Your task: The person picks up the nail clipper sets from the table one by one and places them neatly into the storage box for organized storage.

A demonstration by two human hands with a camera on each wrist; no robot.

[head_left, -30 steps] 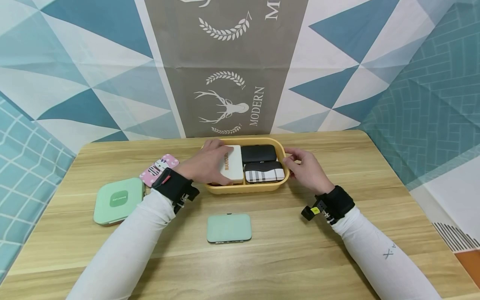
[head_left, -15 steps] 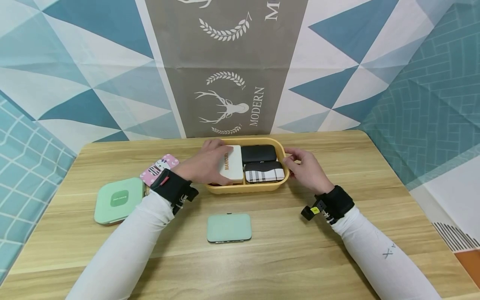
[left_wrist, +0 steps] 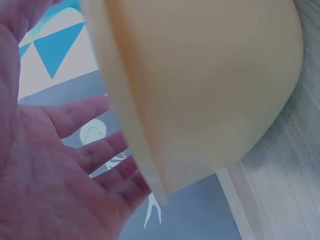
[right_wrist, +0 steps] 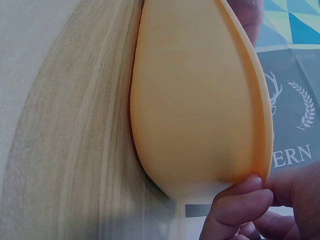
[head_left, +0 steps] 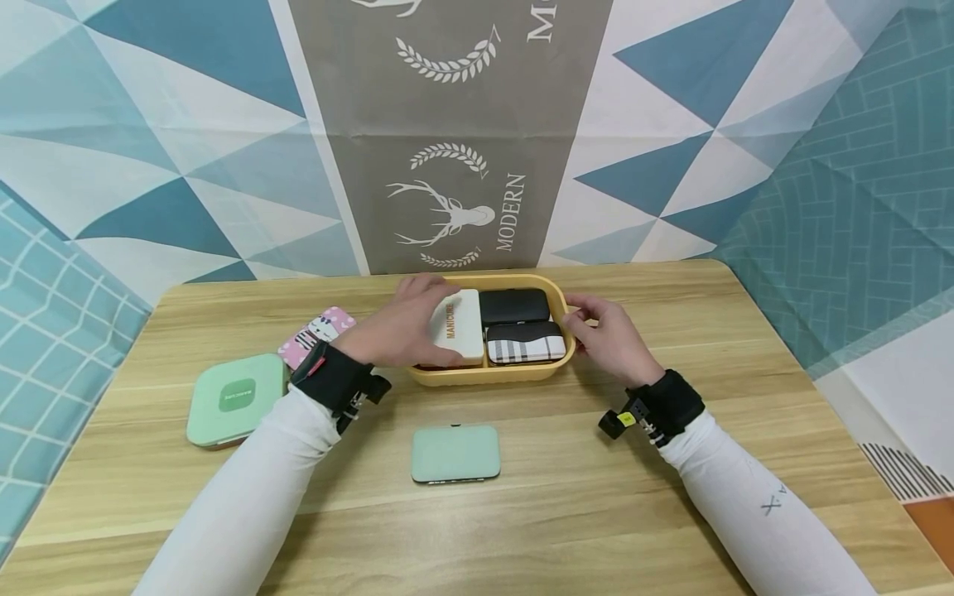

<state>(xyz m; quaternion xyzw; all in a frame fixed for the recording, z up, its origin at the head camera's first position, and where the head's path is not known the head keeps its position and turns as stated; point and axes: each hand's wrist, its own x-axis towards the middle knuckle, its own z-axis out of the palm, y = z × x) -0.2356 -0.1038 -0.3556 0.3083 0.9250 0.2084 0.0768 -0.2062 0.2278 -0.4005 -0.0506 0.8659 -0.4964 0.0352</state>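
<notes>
A yellow basket (head_left: 488,377) stands on the table near its back edge. Inside it, a white case lettered MANICURE (head_left: 464,323) lies at the left. My left hand (head_left: 402,327) is over the basket's left end, thumb and fingers spread at the white case; the left wrist view shows its fingers loosely extended past the rim. A black case (head_left: 514,305) and a black case with a plaid lower half (head_left: 526,343) fill the right side. At the right end, my right hand (head_left: 614,339) pinches the rim, plain in the right wrist view with thumb and finger (right_wrist: 240,205).
A small pale green case (head_left: 455,454) lies in front of the basket. To the left are a larger mint green case (head_left: 237,399) and a pink cartoon-patterned case (head_left: 315,338), partly behind my left wrist. Patterned cloth (head_left: 455,149) hangs behind the wooden table (head_left: 566,513).
My left hand has shifted slightly left, and more of the white case's lettering shows. My right hand stays on the rim, and the basket has not moved.
</notes>
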